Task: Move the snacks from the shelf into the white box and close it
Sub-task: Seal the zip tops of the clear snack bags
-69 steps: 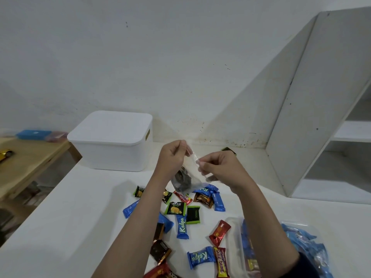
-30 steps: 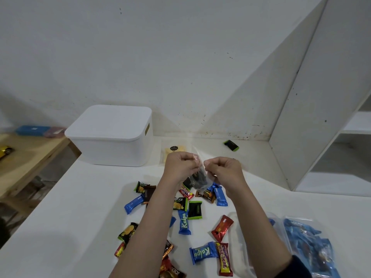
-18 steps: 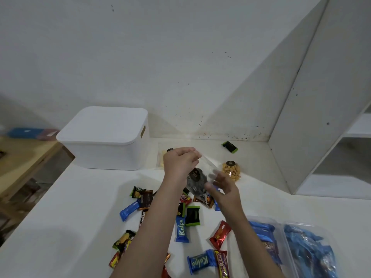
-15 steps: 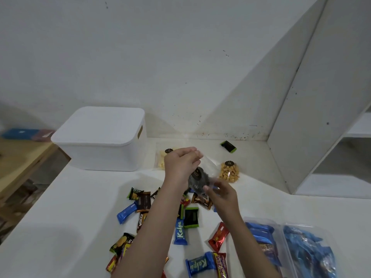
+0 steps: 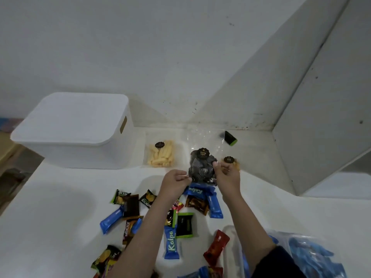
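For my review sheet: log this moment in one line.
both hands hold dark snack bag over table | white box lidded | wrapped snacks scattered

My white box looks like smooth matt plastic; the clear pouch and snack wrappers are glossy plastic film.

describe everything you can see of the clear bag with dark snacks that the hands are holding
The clear plastic bag of dark swirled snacks bears a round black label with gold print near its top. It looks crinkly and glossy, with the dark pieces gathered low. It stands roughly upright just above the white table, behind the scattered wrappers. The left hand pinches its lower left edge; the right hand grips its right side.
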Motion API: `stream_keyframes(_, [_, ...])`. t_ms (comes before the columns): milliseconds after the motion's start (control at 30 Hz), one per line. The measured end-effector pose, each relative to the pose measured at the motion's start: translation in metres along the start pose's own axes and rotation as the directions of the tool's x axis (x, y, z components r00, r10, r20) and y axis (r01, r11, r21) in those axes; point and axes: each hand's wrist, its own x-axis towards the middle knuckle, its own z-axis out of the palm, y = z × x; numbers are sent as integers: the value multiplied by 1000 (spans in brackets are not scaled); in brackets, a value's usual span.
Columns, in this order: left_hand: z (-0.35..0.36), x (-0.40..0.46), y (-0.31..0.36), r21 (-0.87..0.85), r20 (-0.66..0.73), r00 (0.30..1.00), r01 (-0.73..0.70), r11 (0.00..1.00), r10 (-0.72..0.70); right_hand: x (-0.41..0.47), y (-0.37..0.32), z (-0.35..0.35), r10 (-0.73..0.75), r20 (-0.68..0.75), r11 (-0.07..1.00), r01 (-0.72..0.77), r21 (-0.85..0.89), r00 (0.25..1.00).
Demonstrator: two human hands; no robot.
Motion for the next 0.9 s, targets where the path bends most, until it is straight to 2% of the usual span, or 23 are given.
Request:
stream_keyframes(100, [10,26,-3,43,-103,995,-9,999,13,18,1,10,44,-39,997,-46,-59,998])
stream_keyframes(267, [19,68,-11,113,-190,982,12,993,10,47,8,25,81,10,966,-76,-247,997])
stream_keyframes(367, [23,81,-17,172,-188,982,14,985,18,57,8,30,110,55,941,-87,-326,992])
stream_keyframes(600, [32,72,-11,191,-80,997,-9,982,25,43,6,31,70,166,934,-6,-358,984])
stream_keyframes(900, [0,20,2,116,-124,983,-124,985,138,-16,-24,40,11,196,931,61,-360,981])
